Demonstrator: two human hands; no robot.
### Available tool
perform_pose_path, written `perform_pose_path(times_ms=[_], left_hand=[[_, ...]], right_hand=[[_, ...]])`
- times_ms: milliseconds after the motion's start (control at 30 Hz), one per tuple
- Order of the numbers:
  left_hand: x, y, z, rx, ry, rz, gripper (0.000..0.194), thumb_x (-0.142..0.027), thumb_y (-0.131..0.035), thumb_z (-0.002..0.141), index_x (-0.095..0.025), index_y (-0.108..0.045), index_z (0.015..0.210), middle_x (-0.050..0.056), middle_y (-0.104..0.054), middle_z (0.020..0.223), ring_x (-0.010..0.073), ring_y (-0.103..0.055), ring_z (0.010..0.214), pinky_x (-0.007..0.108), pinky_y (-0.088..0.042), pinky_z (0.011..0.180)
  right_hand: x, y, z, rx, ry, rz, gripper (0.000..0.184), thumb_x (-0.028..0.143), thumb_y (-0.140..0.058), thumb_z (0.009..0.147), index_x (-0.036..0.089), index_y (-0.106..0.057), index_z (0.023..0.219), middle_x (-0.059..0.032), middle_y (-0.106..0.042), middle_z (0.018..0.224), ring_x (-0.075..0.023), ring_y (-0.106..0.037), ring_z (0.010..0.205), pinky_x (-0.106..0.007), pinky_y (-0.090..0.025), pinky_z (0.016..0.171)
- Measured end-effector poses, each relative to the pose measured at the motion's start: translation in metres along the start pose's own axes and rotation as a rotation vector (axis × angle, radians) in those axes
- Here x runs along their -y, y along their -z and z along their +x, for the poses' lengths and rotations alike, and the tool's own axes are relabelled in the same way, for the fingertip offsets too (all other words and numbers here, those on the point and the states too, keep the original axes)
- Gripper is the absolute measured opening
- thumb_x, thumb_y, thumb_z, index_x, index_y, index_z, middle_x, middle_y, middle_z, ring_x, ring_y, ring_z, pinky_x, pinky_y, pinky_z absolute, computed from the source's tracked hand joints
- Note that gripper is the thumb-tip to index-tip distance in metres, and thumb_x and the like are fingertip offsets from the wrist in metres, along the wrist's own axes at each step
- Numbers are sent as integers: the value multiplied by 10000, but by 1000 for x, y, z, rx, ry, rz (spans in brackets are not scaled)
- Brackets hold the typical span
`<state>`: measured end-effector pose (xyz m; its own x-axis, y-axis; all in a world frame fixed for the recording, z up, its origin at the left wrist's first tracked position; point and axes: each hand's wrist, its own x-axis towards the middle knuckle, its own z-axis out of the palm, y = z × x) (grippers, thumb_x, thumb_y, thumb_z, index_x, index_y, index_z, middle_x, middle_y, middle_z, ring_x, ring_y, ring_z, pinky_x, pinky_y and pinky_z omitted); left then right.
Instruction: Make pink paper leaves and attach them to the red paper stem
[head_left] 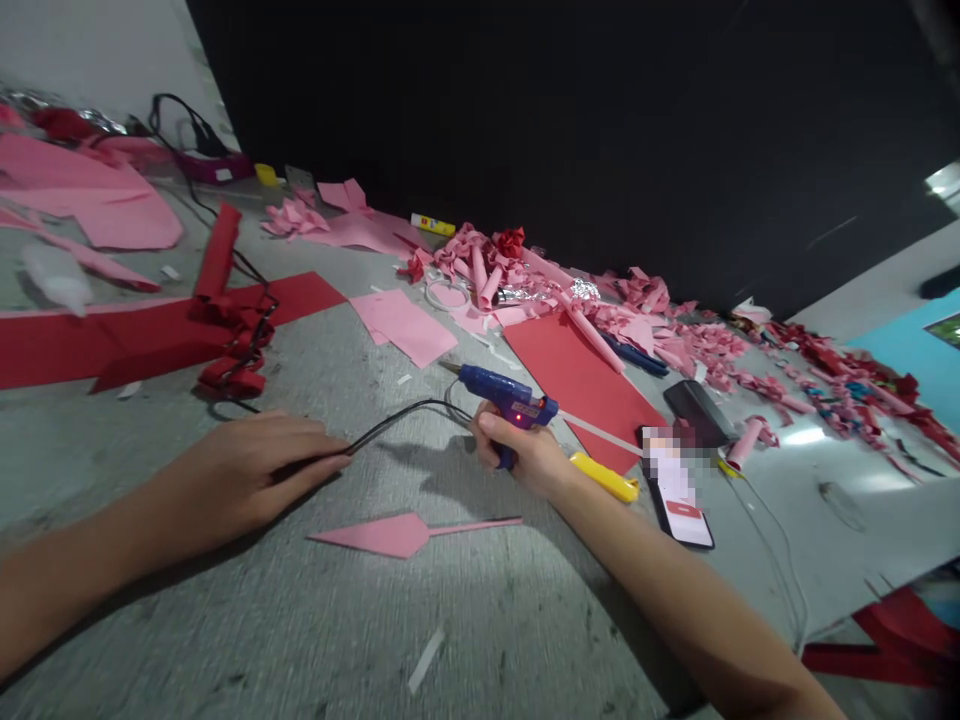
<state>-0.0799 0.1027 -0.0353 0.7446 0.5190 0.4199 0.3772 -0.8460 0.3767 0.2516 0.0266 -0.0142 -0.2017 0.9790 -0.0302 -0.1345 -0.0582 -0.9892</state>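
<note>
My right hand [517, 450] is wrapped round the handle of a blue glue gun [499, 388], whose nozzle points left and whose small red light is lit. A white glue stick [600, 430] sticks out of its back end. The black cord [405, 408] runs left from the gun to my left hand [262, 465], which pinches it between thumb and fingers close above the table. Just in front of both hands, a pink paper cutout [390, 536] shaped like a pointed blade with a thin stem lies flat.
Red paper strips [150, 335] lie at left, with cord tangled by them. Pink paper scraps [480, 260] line the back against a black panel [525, 120]. A yellow-handled cutter [604, 477], a phone [679, 500] and a dark grey box [699, 412] lie at right.
</note>
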Motion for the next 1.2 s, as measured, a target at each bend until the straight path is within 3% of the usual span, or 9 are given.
perform_pose_path(times_ms=[100,367,833,1200], left_hand=[[1,-2,0,19,-1,-10,336,-417,-532,1132,-262,-828,1095,6,-853,1002,196,-766,895,343,-533,824],[-7,4,1,127,118,-63,267,-335,-575,1124,-221,-816,1142,23,-844,1054,206,-736,985,349,-495,923],[-10,3,1,112,112,-80,250,-300,-579,1130,-201,-807,1155,23,-829,1028,204,-701,980,336,-450,924],[-9,4,1,129,110,-75,273,-324,-573,1125,-209,-820,1149,30,-831,1021,207,-710,982,354,-471,915]], right_hand=[[-1,0,-1,4,-22,3,467,564,-823,929,217,-601,709,61,-512,618,-96,-380,484,-280,-359,502],[-4,0,-2,-39,-23,39,421,556,-844,920,213,-649,774,45,-569,673,-96,-416,492,-269,-380,502],[1,-2,-3,-14,-3,-7,432,567,-819,938,208,-671,747,62,-499,561,-104,-382,480,-275,-336,500],[3,-4,-3,-32,-20,8,429,575,-842,909,217,-671,746,53,-521,611,-101,-385,490,-273,-335,485]])
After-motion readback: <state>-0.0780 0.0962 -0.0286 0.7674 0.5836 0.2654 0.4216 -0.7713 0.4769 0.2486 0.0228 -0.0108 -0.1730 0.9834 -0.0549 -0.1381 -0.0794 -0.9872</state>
